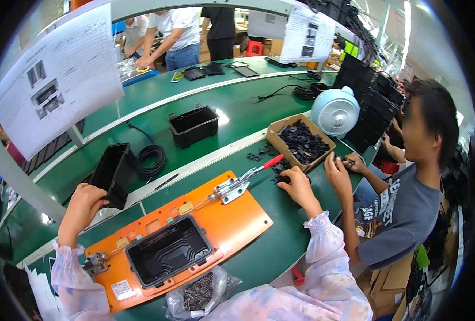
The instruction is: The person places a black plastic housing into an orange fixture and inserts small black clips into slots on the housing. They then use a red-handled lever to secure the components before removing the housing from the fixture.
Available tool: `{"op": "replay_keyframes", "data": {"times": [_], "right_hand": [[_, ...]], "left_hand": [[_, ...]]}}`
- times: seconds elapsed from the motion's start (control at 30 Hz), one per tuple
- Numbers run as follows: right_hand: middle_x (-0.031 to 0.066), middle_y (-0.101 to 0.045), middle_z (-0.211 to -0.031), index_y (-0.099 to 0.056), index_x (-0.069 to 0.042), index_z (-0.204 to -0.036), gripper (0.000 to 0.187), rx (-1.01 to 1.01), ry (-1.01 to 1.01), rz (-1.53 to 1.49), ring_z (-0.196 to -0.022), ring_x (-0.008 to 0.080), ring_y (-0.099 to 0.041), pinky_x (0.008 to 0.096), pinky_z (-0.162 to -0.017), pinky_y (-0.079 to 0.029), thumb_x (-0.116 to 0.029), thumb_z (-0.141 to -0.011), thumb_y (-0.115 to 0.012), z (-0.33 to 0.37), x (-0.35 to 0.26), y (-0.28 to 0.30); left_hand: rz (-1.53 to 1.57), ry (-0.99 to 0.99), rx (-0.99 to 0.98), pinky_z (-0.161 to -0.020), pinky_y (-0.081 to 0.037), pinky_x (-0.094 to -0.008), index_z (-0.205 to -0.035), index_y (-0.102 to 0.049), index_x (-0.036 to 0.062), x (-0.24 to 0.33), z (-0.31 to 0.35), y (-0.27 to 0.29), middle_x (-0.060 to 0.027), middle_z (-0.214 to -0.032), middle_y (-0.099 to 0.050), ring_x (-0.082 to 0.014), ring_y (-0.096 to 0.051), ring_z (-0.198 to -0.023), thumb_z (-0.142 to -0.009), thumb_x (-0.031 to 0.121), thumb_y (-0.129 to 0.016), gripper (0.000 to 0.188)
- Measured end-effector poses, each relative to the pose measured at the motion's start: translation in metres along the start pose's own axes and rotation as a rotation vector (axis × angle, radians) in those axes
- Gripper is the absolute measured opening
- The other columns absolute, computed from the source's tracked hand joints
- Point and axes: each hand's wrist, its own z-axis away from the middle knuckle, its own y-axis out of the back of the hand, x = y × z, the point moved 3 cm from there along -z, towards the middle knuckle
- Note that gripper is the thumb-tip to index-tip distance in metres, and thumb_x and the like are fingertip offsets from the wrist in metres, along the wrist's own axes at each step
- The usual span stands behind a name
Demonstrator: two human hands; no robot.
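My left hand (81,207) grips the near rim of a black plastic box (115,172) that stands tilted at the left. My right hand (301,191) is over a few loose black plastic parts (278,170), thumb and fingers closing on one small part. In front of me, another black plastic box (169,250) sits open side up in an orange fixture (245,216). A toggle clamp (231,189) with a red handle is mounted at the fixture's far right, and a second metal clamp (96,263) at its left end.
A cardboard box (301,142) full of black parts stands beyond my right hand, beside a light-blue fan (336,111). A bag of screws (201,293) lies at the near edge. A coiled black cable (150,162) and another black box (193,126) are farther back. A co-worker (403,198) sits at right.
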Motion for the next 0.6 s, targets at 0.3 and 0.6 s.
{"op": "replay_keyframes", "data": {"times": [0.3,0.6], "right_hand": [[0.0028,-0.065,-0.082,-0.066,0.000,-0.098,0.013,0.066,-0.073,-0.470,-0.062,0.0111,-0.066,0.0228,-0.051,-0.047,-0.011,-0.093,-0.071,-0.003,0.017,0.009],[0.0099,-0.064,-0.109,-0.069,0.004,-0.113,0.020,-0.436,0.155,-0.940,-0.095,0.0161,-0.070,0.0219,-0.063,-0.055,-0.004,-0.099,-0.058,-0.005,-0.144,0.043]], "left_hand": [[0.112,-0.057,-0.024,-0.095,-0.052,-0.0437,-0.096,-0.071,-0.0027,0.013,0.040,-0.007,-0.0216,-0.107,-0.071,-0.0370,-0.065,-0.111,-0.077,-0.006,-0.066,0.021],[0.261,0.003,-0.206,-0.122,-0.026,-0.0513,-0.102,-0.073,-0.0021,0.002,0.041,-0.044,-0.0151,-0.115,-0.072,-0.0314,-0.054,-0.133,-0.075,-0.017,-0.050,0.039]]}}
